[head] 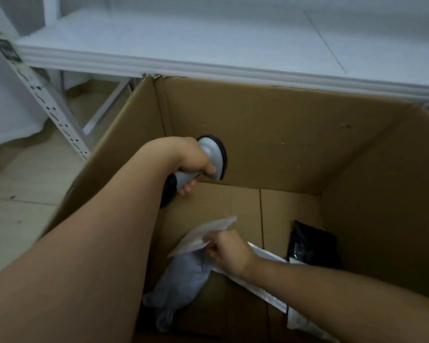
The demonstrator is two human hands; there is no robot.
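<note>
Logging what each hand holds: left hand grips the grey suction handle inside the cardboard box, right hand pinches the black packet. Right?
Not quite. The right hand pinches the clear plastic bag, not the black packet, which lies apart from it, as the head view shows. The left hand does grip the grey suction handle inside the cardboard box.

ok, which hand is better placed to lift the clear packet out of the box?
Right. The right hand pinches the clear packet low in the box; the left hand is busy gripping the grey suction-cup handle by the far wall.
</note>
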